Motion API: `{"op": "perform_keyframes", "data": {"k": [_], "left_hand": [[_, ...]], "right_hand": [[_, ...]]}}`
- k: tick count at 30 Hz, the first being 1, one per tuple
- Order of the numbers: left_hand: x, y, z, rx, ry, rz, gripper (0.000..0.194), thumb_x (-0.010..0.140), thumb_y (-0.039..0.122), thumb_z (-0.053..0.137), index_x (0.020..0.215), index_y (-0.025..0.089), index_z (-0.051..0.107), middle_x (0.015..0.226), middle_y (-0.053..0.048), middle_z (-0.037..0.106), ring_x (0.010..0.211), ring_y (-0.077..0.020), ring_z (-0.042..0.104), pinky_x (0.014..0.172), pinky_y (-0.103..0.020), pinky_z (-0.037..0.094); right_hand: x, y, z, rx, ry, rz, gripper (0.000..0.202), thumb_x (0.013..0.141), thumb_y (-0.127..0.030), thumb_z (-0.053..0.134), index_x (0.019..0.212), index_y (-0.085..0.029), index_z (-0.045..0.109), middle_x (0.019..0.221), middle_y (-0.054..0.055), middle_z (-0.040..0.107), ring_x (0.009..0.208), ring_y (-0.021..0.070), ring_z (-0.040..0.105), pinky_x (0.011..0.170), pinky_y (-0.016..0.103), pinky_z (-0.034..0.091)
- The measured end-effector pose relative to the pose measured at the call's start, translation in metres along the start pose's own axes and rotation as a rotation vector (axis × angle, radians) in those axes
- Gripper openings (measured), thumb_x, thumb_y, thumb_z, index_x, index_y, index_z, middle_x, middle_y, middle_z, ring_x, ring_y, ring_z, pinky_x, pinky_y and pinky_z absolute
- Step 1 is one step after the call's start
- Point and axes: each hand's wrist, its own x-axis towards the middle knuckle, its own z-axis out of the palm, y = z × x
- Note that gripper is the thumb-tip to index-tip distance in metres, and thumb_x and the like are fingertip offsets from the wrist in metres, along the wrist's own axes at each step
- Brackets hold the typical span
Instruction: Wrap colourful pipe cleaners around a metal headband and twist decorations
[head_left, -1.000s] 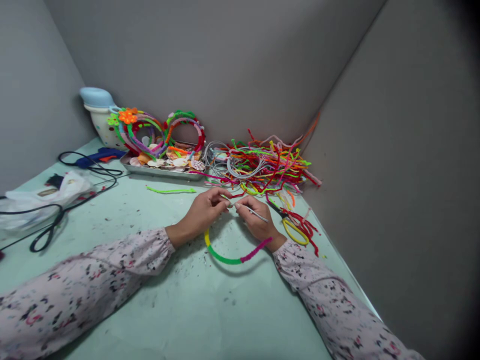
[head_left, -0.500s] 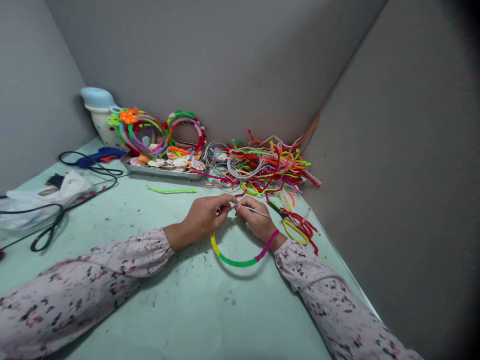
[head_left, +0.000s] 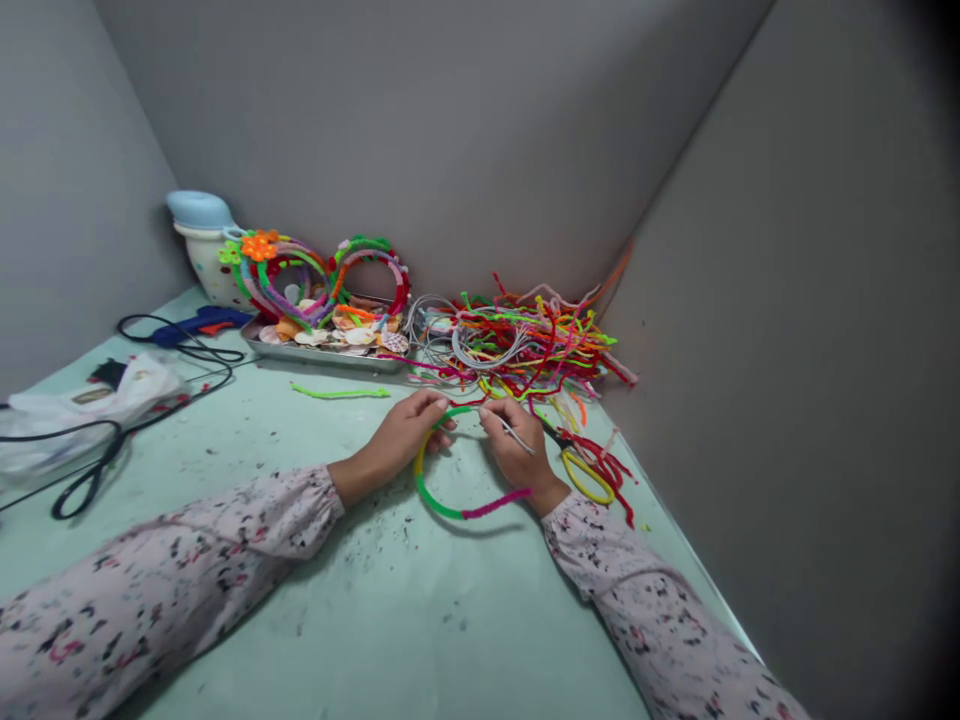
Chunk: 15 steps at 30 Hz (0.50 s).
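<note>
Between my hands is a curved wire hoop (head_left: 441,509) wrapped in pipe cleaner, with green, yellow and magenta sections. My left hand (head_left: 411,432) pinches the hoop at its upper left, by a green section and the yellow one. My right hand (head_left: 516,445) grips the bare grey wire end (head_left: 516,435), which pokes out past the fingers. The magenta end lies near my right wrist. Just right of that hand rest scissors (head_left: 587,476) with yellow handles and red pipe cleaner pieces (head_left: 611,470).
A heap of coloured pipe cleaners (head_left: 540,335) and coiled grey wire (head_left: 491,350) lies at the back. Left of it, a metal tray (head_left: 322,355) holds shells and wrapped hoops. A blue glue gun (head_left: 199,325), black cord (head_left: 120,440), plastic bag (head_left: 52,425) and green pipe cleaner (head_left: 339,393) lie further left.
My hands have moved slightly apart, and a green section now shows between them. The hoop has turned, its magenta end dropping lower and to the left.
</note>
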Motion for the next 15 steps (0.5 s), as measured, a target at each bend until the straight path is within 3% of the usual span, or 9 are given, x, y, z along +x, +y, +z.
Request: {"op": "perform_keyframes", "data": {"k": [4, 10, 12, 15], "left_hand": [[0.004, -0.003, -0.001, -0.083, 0.011, -0.072, 0.025, 0.085, 0.038, 0.057, 0.091, 0.014, 0.057, 0.077, -0.005, 0.067, 0.053, -0.0101, 0.059, 0.047, -0.02, 0.044], [0.012, -0.005, -0.012, -0.217, 0.091, -0.127, 0.016, 0.077, 0.024, 0.063, 0.087, 0.011, 0.06, 0.07, -0.004, 0.066, 0.045, -0.0056, 0.051, 0.041, -0.015, 0.037], [0.013, -0.005, -0.015, -0.245, 0.093, -0.135, 0.016, 0.076, 0.024, 0.065, 0.086, 0.011, 0.061, 0.071, -0.004, 0.066, 0.043, -0.0047, 0.049, 0.039, -0.015, 0.033], [0.014, -0.004, -0.017, -0.244, 0.05, -0.145, 0.017, 0.076, 0.025, 0.066, 0.085, 0.011, 0.063, 0.072, -0.004, 0.067, 0.042, -0.0037, 0.046, 0.037, -0.015, 0.029]], "right_hand": [[0.001, 0.005, 0.001, -0.073, 0.088, 0.009, 0.02, 0.09, -0.036, 0.053, 0.09, -0.019, 0.064, 0.078, 0.002, 0.066, 0.07, 0.0164, 0.059, 0.069, 0.028, 0.046], [0.002, 0.015, 0.004, -0.035, -0.015, -0.087, 0.025, 0.089, -0.03, 0.053, 0.111, -0.021, 0.063, 0.102, 0.007, 0.068, 0.09, 0.0201, 0.064, 0.082, 0.033, 0.049], [0.004, 0.019, 0.004, 0.005, -0.008, -0.029, 0.026, 0.089, -0.031, 0.054, 0.11, -0.021, 0.065, 0.101, 0.007, 0.068, 0.089, 0.0205, 0.063, 0.08, 0.033, 0.05], [0.008, 0.022, 0.003, 0.173, 0.051, 0.189, 0.029, 0.088, -0.039, 0.053, 0.107, -0.02, 0.065, 0.092, 0.005, 0.069, 0.075, 0.018, 0.062, 0.066, 0.03, 0.05]]}}
